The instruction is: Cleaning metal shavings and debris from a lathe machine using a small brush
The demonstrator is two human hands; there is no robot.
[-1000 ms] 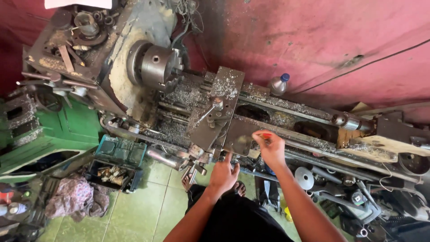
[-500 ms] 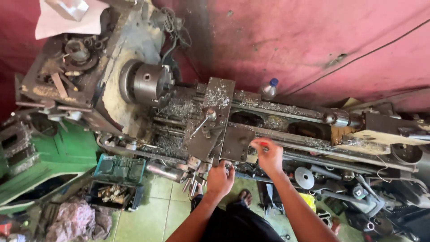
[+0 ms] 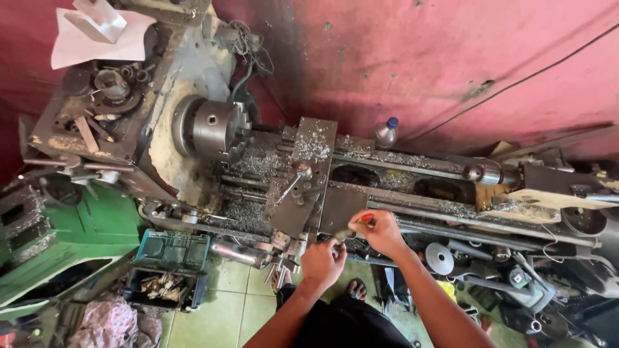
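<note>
Both hands have come closer together since a moment ago. The right hand [image 3: 380,231] pinches a small red-handled brush [image 3: 353,229] over the lathe's [image 3: 309,174] front edge. The left hand [image 3: 322,261] is curled just below it, touching the brush tip. A green toolbox [image 3: 171,252] sits on the floor nearby.
</note>
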